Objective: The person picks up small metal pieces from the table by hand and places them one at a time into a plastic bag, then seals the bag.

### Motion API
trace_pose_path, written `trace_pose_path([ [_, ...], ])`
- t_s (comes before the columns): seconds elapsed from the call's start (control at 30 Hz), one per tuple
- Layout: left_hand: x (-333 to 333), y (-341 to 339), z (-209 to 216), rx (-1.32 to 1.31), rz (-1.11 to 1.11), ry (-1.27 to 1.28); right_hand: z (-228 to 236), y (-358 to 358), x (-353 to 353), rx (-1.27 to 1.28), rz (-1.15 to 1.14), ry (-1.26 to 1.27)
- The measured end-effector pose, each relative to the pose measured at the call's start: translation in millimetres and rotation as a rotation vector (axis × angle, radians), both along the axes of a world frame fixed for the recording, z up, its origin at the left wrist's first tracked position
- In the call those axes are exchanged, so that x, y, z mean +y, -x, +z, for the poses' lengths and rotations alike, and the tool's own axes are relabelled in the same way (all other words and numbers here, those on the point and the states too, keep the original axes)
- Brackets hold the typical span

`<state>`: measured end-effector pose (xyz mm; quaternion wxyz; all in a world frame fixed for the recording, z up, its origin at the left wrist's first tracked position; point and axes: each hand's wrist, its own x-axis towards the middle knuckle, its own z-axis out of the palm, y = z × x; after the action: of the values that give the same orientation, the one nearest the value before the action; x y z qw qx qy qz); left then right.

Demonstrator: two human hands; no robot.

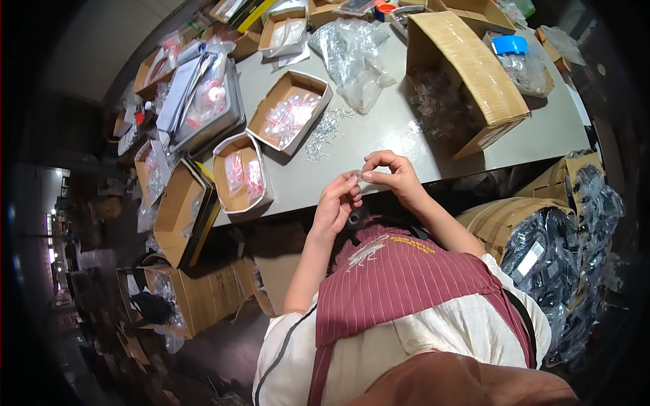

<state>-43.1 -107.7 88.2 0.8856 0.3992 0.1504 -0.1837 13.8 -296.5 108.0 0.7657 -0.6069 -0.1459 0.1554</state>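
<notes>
Over the table's near edge, my left hand (336, 203) and my right hand (395, 177) meet fingertip to fingertip. Both are closed in a pinch around something small and pale between them, too small to make out. Just beyond them a loose pile of small shiny metal pieces (323, 134) lies on the grey table (379, 132). Left of the pile sits an open cardboard tray (256, 132) with small clear and pink-marked plastic bags (292, 119) in it. A smaller white-edged box (227, 150), nearer me, contains more pink-marked bags (244, 173).
A cardboard carton (467, 68) lies on its side at the right, with clear bags inside. Behind the pile rests a large clear plastic bag (349, 57). A grey bin (237, 111) with papers stands left. Cartons of black plastic-wrapped goods (545, 250) stand at the lower right.
</notes>
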Motion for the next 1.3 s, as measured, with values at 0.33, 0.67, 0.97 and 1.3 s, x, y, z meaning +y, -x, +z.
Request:
trace_pose_path([
  [0.33,3.9,5.2,0.0,0.010,0.175,-0.180,-9.3,0.2,4.3,-0.433,0.013,0.350],
  [0.67,12.8,12.4,-4.9,-0.840,0.292,-1.601,0.4,9.4,24.2,-1.012,0.070,0.647],
  [0.97,30.8,34.3,-49.6,-0.654,0.325,-1.569,-12.6,-13.1,50.4,-0.914,0.424,0.423],
  [1.3,67.9,110.8,-99.2,-0.425,0.522,-1.665,-139.2,-173.3,57.3,-0.756,-0.170,1.058],
])
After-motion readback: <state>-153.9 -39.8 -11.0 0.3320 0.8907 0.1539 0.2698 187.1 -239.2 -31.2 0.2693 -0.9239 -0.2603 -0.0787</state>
